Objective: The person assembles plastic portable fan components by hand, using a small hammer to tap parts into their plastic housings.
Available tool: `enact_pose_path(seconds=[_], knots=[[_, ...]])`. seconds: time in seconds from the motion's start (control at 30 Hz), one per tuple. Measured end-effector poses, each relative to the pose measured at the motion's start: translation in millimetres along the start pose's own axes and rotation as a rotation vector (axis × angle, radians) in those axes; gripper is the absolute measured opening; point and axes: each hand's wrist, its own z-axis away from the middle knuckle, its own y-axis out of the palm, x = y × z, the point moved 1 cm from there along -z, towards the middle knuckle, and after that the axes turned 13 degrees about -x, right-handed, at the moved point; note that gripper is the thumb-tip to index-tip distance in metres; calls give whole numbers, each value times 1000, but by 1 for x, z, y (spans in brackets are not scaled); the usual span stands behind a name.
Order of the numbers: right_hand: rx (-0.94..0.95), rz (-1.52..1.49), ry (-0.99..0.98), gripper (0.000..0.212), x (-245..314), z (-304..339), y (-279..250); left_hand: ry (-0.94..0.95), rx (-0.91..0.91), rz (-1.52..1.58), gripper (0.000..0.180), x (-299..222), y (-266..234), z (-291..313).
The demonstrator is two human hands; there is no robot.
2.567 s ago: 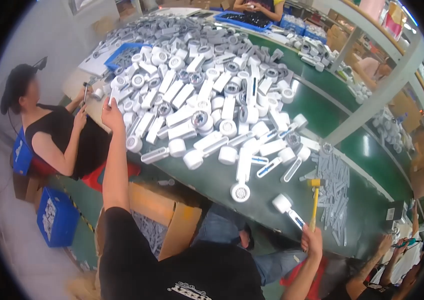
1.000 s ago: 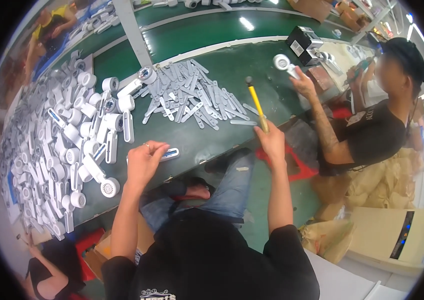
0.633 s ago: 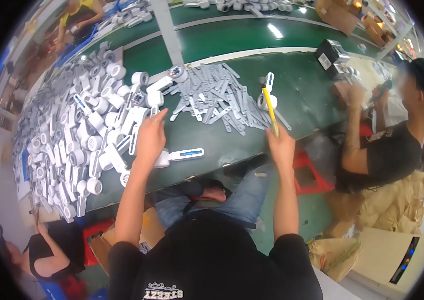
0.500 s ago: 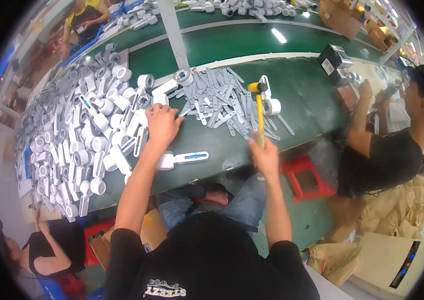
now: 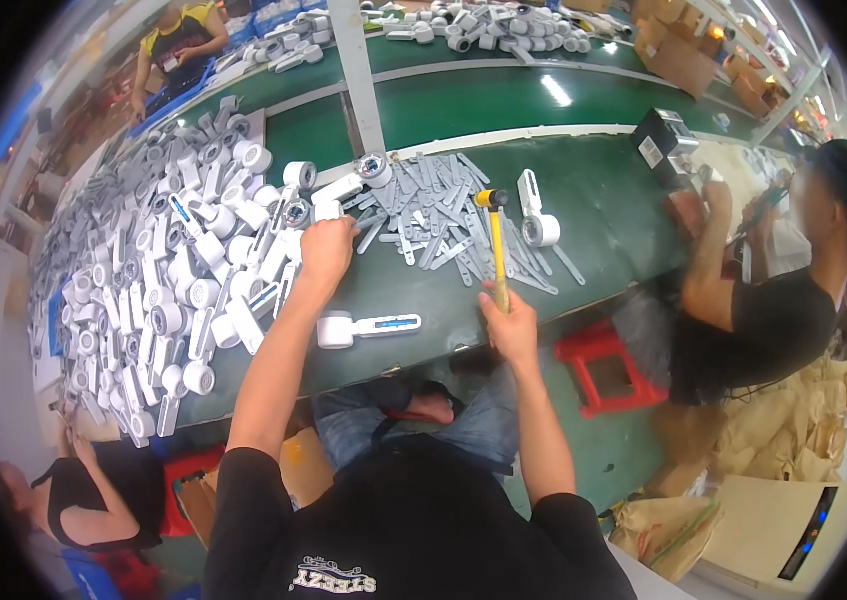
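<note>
My right hand [image 5: 512, 328] is wrapped around the yellow handle of a hammer [image 5: 499, 245], whose black-and-yellow head is raised over the right part of a heap of flat grey plastic strips [image 5: 434, 205]. At the right edge of the large pile, my left hand [image 5: 327, 252] is closed, its fingers curled down against white fan-shaped plastic units [image 5: 328, 210]. What lies inside its fingers is hidden. One white unit with a blue strip along its handle [image 5: 374, 327] lies nearer me, and another with a round head [image 5: 542, 230] lies right of the hammer.
A large pile of white and grey units [image 5: 159, 270] covers the left of the green table [image 5: 604, 200]. A white post [image 5: 359, 80] rises at the far edge. Co-workers sit right and left, another stands far left. A black box [image 5: 664, 140] and red stool [image 5: 609, 368] are on the right.
The hammer and my right hand have shifted slightly left and nearer me. My left hand's fingers, spread before, have curled closed. The view has tilted a little.
</note>
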Motion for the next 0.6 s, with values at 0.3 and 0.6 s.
enact_pose_path(seconds=[0.3, 0.6], knots=[[59, -31, 107, 34, 30, 9, -2, -327, 130, 304, 26, 4, -16, 5], [60, 115, -35, 37, 72, 21, 56, -582, 286, 648, 32, -25, -14, 22]])
